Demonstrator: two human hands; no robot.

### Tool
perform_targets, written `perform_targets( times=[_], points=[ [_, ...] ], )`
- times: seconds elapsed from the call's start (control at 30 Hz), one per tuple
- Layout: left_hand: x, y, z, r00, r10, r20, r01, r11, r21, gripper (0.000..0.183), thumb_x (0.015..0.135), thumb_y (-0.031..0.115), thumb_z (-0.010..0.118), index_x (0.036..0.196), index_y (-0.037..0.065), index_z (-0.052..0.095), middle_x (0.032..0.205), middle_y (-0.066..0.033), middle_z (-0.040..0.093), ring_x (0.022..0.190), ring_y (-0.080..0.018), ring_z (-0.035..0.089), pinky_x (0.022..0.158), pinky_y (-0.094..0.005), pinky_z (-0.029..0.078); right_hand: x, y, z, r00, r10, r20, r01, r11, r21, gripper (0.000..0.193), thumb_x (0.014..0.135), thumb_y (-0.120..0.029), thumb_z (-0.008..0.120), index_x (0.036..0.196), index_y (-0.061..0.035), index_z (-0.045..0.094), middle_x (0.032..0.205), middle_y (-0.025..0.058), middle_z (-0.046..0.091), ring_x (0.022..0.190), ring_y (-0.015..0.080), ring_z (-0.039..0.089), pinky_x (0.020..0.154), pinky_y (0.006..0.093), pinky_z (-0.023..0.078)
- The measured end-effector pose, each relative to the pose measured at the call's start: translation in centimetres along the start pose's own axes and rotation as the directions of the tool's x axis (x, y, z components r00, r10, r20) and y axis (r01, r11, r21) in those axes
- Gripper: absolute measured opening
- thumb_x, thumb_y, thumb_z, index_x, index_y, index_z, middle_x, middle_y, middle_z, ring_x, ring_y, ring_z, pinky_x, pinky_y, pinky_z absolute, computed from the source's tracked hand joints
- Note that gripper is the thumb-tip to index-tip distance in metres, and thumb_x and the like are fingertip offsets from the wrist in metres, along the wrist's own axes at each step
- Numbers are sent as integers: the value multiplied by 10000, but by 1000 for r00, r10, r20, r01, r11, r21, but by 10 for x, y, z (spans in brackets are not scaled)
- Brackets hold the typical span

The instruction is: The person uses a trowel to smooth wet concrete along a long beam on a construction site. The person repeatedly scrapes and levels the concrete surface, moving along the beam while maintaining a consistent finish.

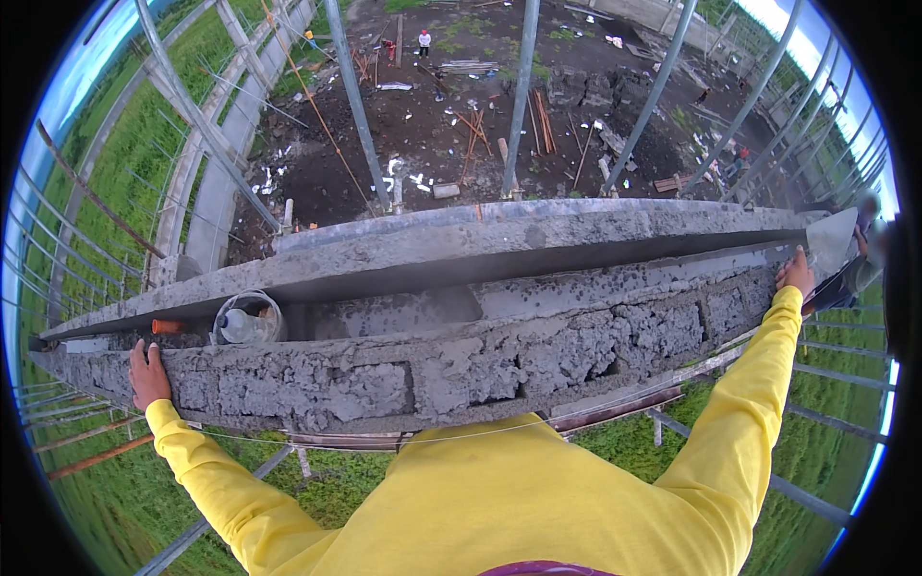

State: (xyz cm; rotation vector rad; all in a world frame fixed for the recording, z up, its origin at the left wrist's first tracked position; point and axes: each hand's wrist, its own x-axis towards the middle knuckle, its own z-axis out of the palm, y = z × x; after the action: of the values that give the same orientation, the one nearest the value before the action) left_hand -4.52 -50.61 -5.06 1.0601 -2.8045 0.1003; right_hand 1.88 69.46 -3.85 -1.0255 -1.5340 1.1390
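A rough block wall (461, 370), its top smeared with wet grey mortar, runs across in front of me. My left hand (149, 374) rests on the wall's left part, fingers outstretched and holding nothing. Far off to the right, my right hand (794, 275) is closed beside the wall's end, at the base of a flat grey trowel blade (832, 238) that points up and away. The trowel's handle is mostly hidden by the hand. Beyond the wall, nearer my left hand, a clear bucket (279, 312) holds a pale plastic bottle (240, 326).
A concrete ledge (538, 230) edges the trough behind the wall. An orange pipe piece (167, 326) lies near the bucket. A taut string (499, 434) crosses close to me. Metal poles (523, 96) rise beyond. Another person (869, 245) is at the far right. The ground lies far below.
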Motion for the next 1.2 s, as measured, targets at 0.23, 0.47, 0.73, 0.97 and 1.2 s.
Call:
perform_targets(
  times=[0.23,0.47,0.73,0.97,1.2],
  points=[
    [-6,7,-5,999,-50,16,49,999,9,609,989,615,460,1514,306,457,1613,-17,397,1454,-351,386,1114,-637,304,0,-1,-1,1000,24,0,-24,1000,10,362,922,-387,707,926,-63,548,558,37,488,372,161,455,324,294,341],
    [-3,3,-1,999,-46,8,46,999,18,612,988,627,448,1517,321,448,1623,-8,383,1463,-350,374,1121,-642,290,-8,-5,2,1000,-1,-7,1,1000,19,370,919,-388,711,930,-57,547,556,39,483,376,164,459,331,295,351],
    [6,-10,9,1000,-17,-4,17,1000,-12,570,1010,557,418,1525,314,442,1620,-15,390,1461,-352,374,1126,-640,284,-9,-6,2,1000,-3,-28,2,1000,-24,387,922,-394,708,959,-43,548,555,44,481,373,171,457,328,304,350],
    [7,-10,7,1000,11,2,-11,1000,-8,555,1010,534,430,1516,307,453,1610,-24,404,1459,-327,381,1113,-640,300,-4,-1,-2,1000,-14,27,13,1000,16,405,913,-398,714,998,-33,559,557,46,489,373,164,461,327,296,342],
    [5,-7,5,1000,0,8,0,1000,-4,558,1010,546,432,1510,301,458,1599,-13,417,1442,-343,398,1098,-644,313,-2,0,0,1000,-4,-7,4,1000,9,404,914,-393,708,1018,-31,563,563,48,493,374,161,457,330,292,344]
  ],
)
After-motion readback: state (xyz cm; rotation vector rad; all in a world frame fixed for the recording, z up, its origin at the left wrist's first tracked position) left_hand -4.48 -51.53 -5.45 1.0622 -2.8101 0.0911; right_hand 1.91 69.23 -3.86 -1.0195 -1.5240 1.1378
